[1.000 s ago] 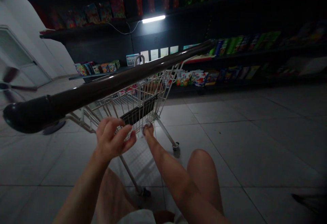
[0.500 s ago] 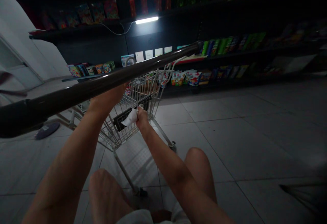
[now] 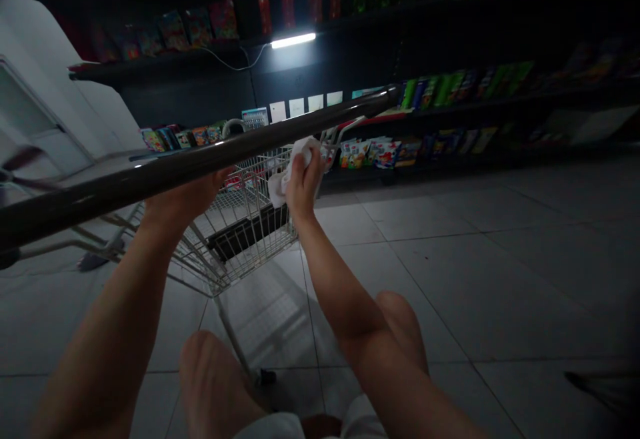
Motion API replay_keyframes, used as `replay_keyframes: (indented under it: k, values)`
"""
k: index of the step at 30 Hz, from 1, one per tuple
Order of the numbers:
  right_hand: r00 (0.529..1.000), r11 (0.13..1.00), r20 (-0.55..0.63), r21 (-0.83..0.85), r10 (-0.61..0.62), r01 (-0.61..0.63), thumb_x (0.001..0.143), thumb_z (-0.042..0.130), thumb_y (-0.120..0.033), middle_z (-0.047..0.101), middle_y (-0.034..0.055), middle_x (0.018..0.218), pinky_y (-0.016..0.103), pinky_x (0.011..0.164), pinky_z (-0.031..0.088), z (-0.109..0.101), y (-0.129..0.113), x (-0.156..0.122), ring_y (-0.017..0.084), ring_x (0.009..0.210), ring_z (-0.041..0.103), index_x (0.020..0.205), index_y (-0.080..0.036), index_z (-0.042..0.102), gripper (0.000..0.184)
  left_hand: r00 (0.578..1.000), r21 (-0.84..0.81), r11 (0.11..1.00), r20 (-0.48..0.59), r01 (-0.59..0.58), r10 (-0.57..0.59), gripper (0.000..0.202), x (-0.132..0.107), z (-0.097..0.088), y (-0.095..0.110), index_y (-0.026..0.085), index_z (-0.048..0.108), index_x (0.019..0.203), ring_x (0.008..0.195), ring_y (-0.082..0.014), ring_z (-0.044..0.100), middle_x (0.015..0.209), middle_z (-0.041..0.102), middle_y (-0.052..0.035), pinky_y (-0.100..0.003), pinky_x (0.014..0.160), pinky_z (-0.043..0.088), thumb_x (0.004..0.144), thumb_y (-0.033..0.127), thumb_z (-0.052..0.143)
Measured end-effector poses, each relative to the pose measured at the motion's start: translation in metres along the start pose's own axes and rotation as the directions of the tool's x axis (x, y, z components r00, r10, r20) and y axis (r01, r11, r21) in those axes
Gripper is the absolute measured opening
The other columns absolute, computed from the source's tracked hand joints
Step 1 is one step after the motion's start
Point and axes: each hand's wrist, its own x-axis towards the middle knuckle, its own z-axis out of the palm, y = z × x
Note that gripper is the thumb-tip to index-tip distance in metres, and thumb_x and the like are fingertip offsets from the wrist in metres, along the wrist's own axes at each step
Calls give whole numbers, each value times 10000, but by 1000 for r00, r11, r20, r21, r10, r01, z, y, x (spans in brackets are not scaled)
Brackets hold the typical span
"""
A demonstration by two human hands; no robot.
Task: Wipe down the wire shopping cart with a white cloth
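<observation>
A dark handlebar (image 3: 210, 159) of a wire shopping cart (image 3: 240, 225) crosses the view from lower left to upper right. My left hand (image 3: 187, 195) reaches up from below and grips the bar, its fingers hidden behind it. My right hand (image 3: 303, 182) is closed on a white cloth (image 3: 285, 175) and holds it against the underside of the bar, a little right of the left hand. My bare knees (image 3: 395, 319) show low in the view, close to the tiled floor.
Dark store shelves (image 3: 450, 102) with colourful packets run along the back, lit by a tube lamp (image 3: 293, 40). A white wall and door (image 3: 35, 112) stand at the left. Grey floor tiles (image 3: 475, 265) spread to the right of the cart.
My left hand rose from the cart's lower frame and took hold of the handlebar. My right hand lifted the white cloth from the basket's lower edge up to the bar.
</observation>
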Motion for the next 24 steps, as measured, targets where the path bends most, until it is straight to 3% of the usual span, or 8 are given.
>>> replay_keyframes:
  k: [2,6,11,15,18,21,24]
  values:
    - [993,989,33,-91,-111,113,979,347,-302,450,171,1325,504,1118,362,8,-4,-1,268,1319,404,1431,-165,384,473,998,24,998,-21,54,-53,487,-5,-3,-6,286,669,1153,969,-267,636,885,725,-82,-385,790,425,927,571,345]
    - [972,968,188,-177,-143,176,968,386,-291,393,154,1373,556,1103,375,24,5,-38,300,1333,375,1489,-252,324,526,994,97,992,-82,81,-73,488,-16,-7,-20,278,683,1122,943,-279,643,813,717,-81,-398,776,425,915,592,372]
    - [947,967,267,-128,-179,220,967,389,-365,472,169,1260,503,1078,423,28,41,-101,270,1217,477,1430,-196,444,497,996,46,999,-81,29,-25,476,-25,-8,-36,283,688,1104,891,-262,659,735,701,-61,-377,743,426,919,588,373]
    - [916,966,364,-123,-168,226,957,408,-347,521,168,1159,448,1033,468,14,63,-126,249,1145,518,1349,-133,531,464,997,-8,999,-57,48,-48,471,-29,-12,-40,271,684,1119,906,-276,661,742,706,-63,-382,763,425,912,576,390]
    - [888,949,407,-128,-216,289,938,439,-306,530,140,1143,429,1000,492,-1,58,-116,239,1117,531,1319,-171,559,422,995,18,998,-83,53,-51,457,-30,-15,-41,278,680,1120,921,-292,657,764,714,-58,-395,782,430,898,576,414]
    - [908,931,298,-124,-295,344,936,443,-281,504,123,1201,444,1026,475,-9,33,-85,240,1163,511,1369,-234,502,440,994,29,999,-105,38,-35,440,-31,-16,-44,290,682,1107,935,-297,655,772,717,-51,-401,795,436,889,578,431]
    - [921,919,220,-159,-323,360,934,451,-257,474,128,1244,477,1063,439,-4,2,-51,256,1208,475,1390,-242,470,457,993,52,998,-118,36,-30,449,-33,-15,-48,295,685,1102,948,-301,653,789,721,-56,-409,801,441,885,593,430]
